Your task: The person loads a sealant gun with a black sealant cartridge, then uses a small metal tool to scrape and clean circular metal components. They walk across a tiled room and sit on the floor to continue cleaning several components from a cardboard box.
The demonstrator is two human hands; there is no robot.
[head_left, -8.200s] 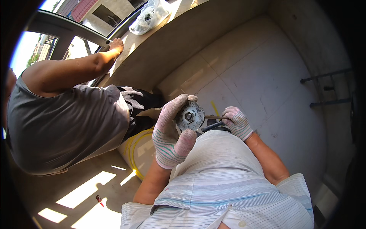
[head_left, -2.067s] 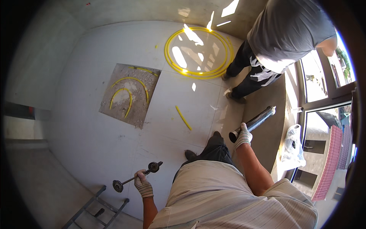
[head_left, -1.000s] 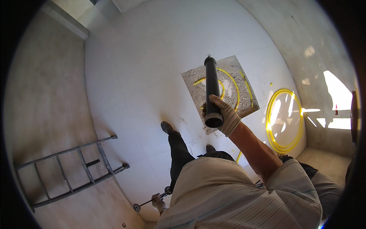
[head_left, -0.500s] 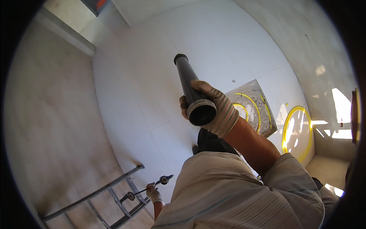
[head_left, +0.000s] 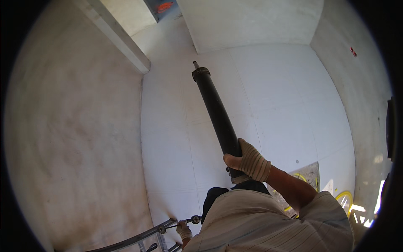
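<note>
A long dark tube (head_left: pixel 219 119) points away from me, with a ringed collar and a short pale tip at its far end. My right hand (head_left: pixel 251 161), in a striped work glove, is wrapped round the tube's near end. Low on the left, my gloved left hand (head_left: pixel 184 231) is closed on a thin metal rod (head_left: pixel 171 227). The rod carries a round disc (head_left: pixel 161 229) on one side of the hand and another disc (head_left: pixel 196 219) on the other.
A metal ladder (head_left: pixel 130 243) lies by the left wall. On the right, a coil of yellow tubing (head_left: pixel 344 201) rests near the wall, beside a rough grey floor patch (head_left: pixel 311 171) with yellow tubing. A pillar (head_left: pixel 121 40) juts from the left wall.
The tube has tilted, so its length and tipped far end now show instead of the open near end. My right hand is lower and closer to my body. The view has shifted forward.
</note>
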